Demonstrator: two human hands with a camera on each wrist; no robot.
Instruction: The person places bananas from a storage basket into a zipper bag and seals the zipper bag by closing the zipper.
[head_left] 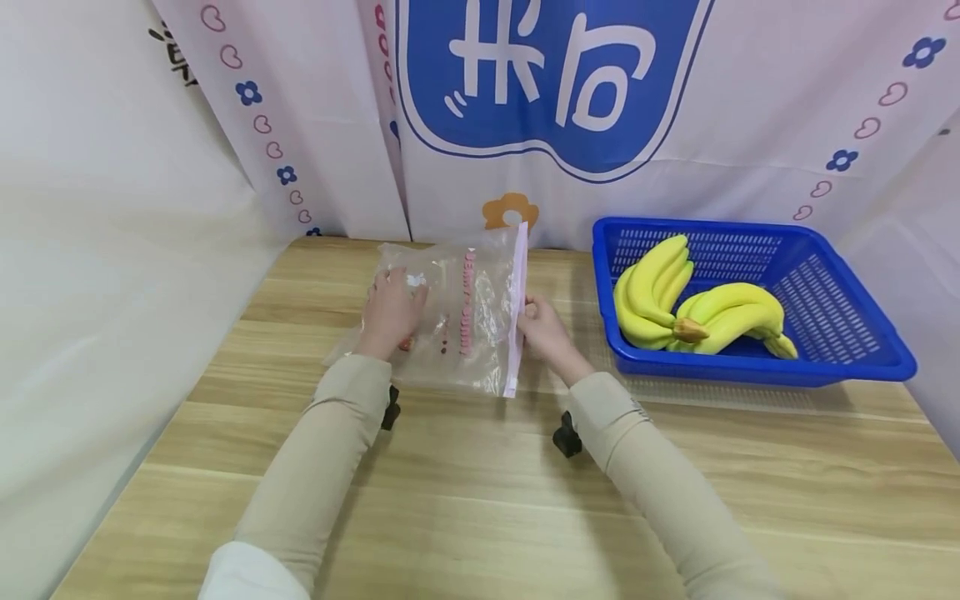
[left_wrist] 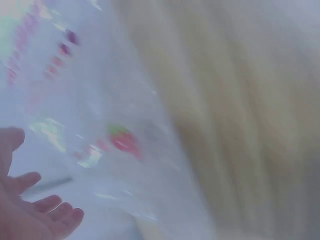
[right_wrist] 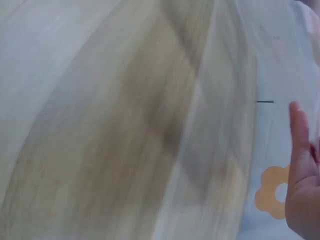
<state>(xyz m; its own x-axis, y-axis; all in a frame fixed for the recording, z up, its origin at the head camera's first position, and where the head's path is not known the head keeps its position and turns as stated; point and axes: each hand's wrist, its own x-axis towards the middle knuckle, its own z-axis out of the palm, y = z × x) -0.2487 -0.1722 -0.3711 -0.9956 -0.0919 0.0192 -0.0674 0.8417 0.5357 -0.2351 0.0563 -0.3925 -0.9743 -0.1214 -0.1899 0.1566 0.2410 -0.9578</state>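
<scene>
A clear plastic zip bag (head_left: pixel 491 333) with pink print and a pale pink zip edge stands out over the wooden table. My left hand (head_left: pixel 393 312) is at the bag's left part, with its fingers spread loosely over the plastic. In the left wrist view those fingers (left_wrist: pixel 62 217) are relaxed and a strawberry print (left_wrist: pixel 124 140) shows on the bag. At the zip edge on the right, my right hand (head_left: pixel 546 329) pinches the bag near its middle. Only part of the right hand (right_wrist: pixel 302 175) shows in the right wrist view, beside the plastic.
A blue plastic basket (head_left: pixel 862 321) stands at the table's back right, holding two bunches of bananas (head_left: pixel 652 287). A printed white curtain (head_left: pixel 750 108) hangs behind the table (head_left: pixel 465 500). Under each wrist shows a black wrist fitting (head_left: pixel 567 435).
</scene>
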